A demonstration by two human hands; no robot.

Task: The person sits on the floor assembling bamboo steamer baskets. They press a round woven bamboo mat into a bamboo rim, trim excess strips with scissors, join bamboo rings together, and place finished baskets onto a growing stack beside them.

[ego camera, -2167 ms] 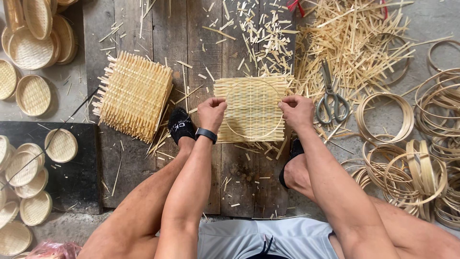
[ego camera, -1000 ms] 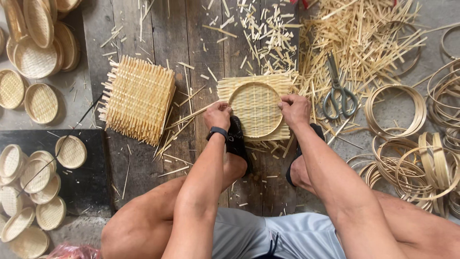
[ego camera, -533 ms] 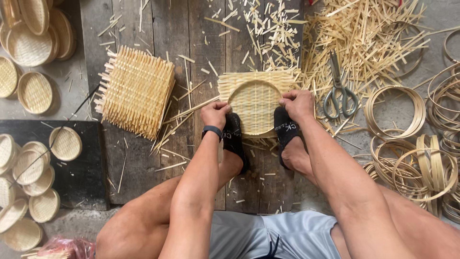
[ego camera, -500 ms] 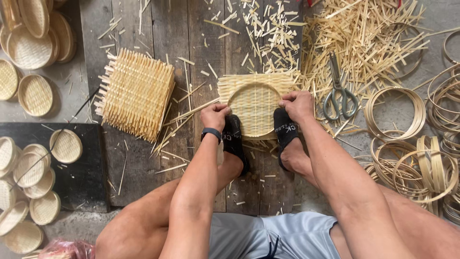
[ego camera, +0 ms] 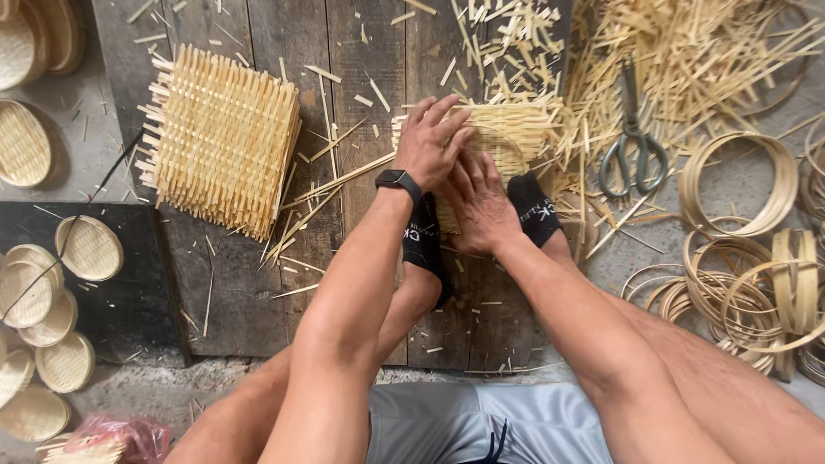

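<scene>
A square woven bamboo mat (ego camera: 507, 133) with a round hoop pressed into it lies on the wooden boards, pinned at its near edge by my two black-socked feet (ego camera: 534, 206). My left hand (ego camera: 432, 142), with a black watch on the wrist, presses flat on the mat's left side, fingers spread. Just below it, my right hand (ego camera: 477, 206) lies palm down on the mat's near part, fingers spread and touching the left hand. Both hands cover most of the hoop.
A stack of square woven mats (ego camera: 219, 137) lies to the left. Scissors (ego camera: 632, 137) rest amid loose bamboo strips (ego camera: 687, 60) at upper right. Bamboo hoops (ego camera: 743, 249) pile at the right. Small finished round baskets (ego camera: 60, 292) sit at the left edge.
Both hands have moved from the mat's near corners onto its middle, now overlapping and pressing flat. The view has shifted closer.
</scene>
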